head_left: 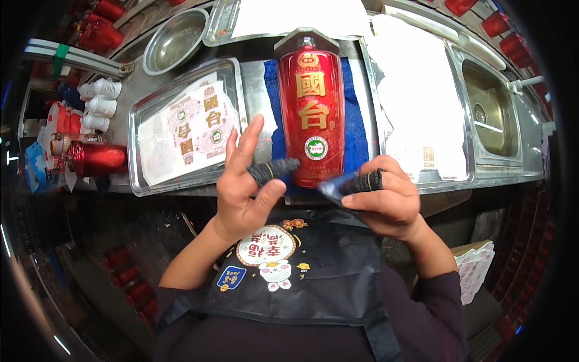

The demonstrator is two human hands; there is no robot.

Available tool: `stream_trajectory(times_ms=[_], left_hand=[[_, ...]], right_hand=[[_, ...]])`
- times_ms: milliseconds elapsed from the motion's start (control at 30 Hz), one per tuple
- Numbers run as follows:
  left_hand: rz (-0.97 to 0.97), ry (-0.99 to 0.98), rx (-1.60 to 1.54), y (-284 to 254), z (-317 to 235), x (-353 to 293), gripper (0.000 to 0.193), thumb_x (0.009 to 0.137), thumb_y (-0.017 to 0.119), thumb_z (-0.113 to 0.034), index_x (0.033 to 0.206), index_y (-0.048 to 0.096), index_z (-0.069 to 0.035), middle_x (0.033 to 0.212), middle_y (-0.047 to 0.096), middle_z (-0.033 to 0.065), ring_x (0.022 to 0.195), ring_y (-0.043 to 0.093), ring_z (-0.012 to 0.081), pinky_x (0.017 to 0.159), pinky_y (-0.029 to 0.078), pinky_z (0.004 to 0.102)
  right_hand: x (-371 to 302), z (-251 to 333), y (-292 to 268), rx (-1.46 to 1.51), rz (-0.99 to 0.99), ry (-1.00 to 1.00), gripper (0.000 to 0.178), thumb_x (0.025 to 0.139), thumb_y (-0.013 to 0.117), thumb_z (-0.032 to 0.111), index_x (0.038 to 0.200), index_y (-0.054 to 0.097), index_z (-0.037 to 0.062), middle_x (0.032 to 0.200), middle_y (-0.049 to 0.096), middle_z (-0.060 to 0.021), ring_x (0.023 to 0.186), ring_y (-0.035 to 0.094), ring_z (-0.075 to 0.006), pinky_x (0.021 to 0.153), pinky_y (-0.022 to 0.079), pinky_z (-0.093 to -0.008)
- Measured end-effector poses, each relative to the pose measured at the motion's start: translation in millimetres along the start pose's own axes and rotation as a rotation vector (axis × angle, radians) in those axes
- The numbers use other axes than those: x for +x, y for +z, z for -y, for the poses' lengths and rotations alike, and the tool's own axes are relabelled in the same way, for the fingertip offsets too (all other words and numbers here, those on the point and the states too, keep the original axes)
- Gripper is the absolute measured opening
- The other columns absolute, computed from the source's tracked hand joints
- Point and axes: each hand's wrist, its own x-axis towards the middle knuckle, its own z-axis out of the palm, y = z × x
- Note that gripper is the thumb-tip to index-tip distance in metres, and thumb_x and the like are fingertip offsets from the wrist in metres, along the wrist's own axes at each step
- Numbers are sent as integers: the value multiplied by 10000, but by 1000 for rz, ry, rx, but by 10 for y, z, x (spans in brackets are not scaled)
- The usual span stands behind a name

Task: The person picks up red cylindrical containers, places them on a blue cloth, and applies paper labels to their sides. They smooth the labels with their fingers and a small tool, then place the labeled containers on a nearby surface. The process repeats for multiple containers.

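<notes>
A red glass-like bottle (315,130) with gold characters and a round green-and-white emblem lies in front of me, its neck pointing away. Blue cloth (353,108) is under it. My left hand (244,187) is by the bottle's lower left side, fingers apart and holding nothing. A black finger cover on its index finger reaches toward the bottle's base. My right hand (389,196), at the lower right of the base, pinches a flat bluish piece (332,188) that is blurred by motion. One of its fingers also wears a black cover.
To the left, a metal tray (137,117) holds printed decal sheets (187,130). Beyond it stands a metal basin (175,42). White sheets (422,102) and a sink (494,120) are on the right. Another red bottle (99,158) and several white cups (102,108) sit far left.
</notes>
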Motion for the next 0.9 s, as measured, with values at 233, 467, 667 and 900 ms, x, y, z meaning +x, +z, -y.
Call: stream_trajectory(times_ms=[233,467,667,900], left_hand=[[-255,-187,-377,301,-10,114,361,950,666,-165,1244,648,43,1542,397,268,1406,439,332,1131,345,406],[-236,-338,-622,533,-19,287,651,962,676,-144,1467,322,63,1402,493,232,1332,471,257,1132,366,397],[-175,-355,-656,527,-92,342,703,964,624,-69,1530,215,18,1500,399,213,1384,427,243,1130,376,360],[-299,-402,-475,595,-139,563,514,881,742,-108,1230,409,71,1204,616,222,1076,641,211,921,537,341]], right_hand=[[465,-275,-8,-248,-84,-83,268,680,771,-14,927,726,81,785,640,-56,711,565,-250,643,456,-345],[133,132,73,-18,-198,357,244,746,810,-1,960,694,8,842,693,-97,718,657,-193,653,510,-291],[240,30,375,241,-652,741,140,876,723,35,942,604,4,837,620,-17,743,567,-60,683,468,-211],[108,71,356,331,-686,755,187,882,738,28,977,577,21,866,615,8,771,556,-38,691,453,-189]])
